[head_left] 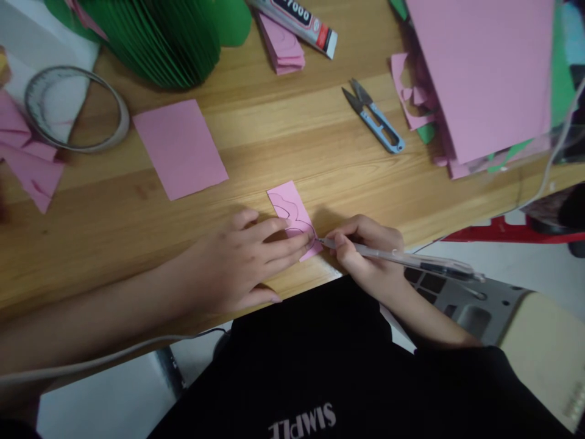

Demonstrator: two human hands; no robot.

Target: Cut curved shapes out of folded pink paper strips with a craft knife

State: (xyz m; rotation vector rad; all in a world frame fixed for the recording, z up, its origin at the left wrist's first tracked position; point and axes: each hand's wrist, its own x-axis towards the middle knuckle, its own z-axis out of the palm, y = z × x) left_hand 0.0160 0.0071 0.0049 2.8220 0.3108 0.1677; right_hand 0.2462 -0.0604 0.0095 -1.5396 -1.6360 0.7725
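Note:
A small pink paper strip [289,198] with curved dark outlines drawn on it lies near the table's front edge. My left hand [249,253] rests on the strip with its fingers stretched out, covering part of the drawing. In my right hand [368,250] a clear-barrelled pen [415,261] is pinched, its tip at the strip's right edge beside my left fingertips. A larger pink paper square [180,149] lies flat to the upper left of my hands. Blue thread snips [377,119] lie with their blades apart, beyond my right hand.
A roll of tape [121,125] and folded pink paper [27,146] are at the left. Green fanned paper [169,42], a glue tube [301,24] and a folded pink stack [283,46] lie at the back. Pink sheets [493,73] and paper scraps [414,97] fill the right.

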